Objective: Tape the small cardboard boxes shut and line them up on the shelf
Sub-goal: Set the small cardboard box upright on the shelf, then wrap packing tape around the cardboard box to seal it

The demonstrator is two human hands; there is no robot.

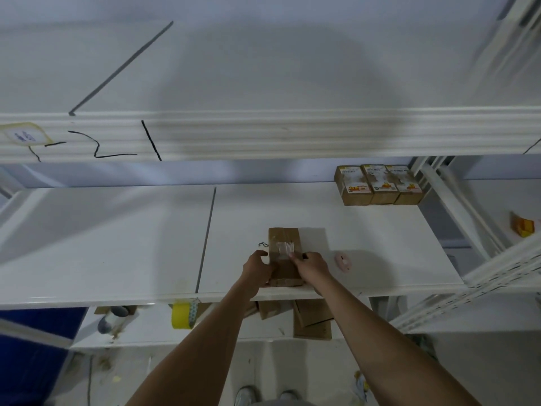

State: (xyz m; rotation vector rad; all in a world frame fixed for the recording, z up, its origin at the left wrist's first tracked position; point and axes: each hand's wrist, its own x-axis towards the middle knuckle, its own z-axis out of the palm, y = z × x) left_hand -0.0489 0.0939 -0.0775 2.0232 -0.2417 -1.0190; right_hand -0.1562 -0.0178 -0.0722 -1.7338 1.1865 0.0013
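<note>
At centre frame, a small brown cardboard box lies on the white shelf. Left hand grips its side, fingers curled; right hand fingers pinch clear tape.

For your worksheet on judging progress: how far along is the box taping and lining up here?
Done: three boxes stand side by side at the back right of the shelf. In hand: the left hand steadies a fourth box while the right hand works clear tape on its top. Left: finish it, add it to the row; flat cardboard waits below.
</note>
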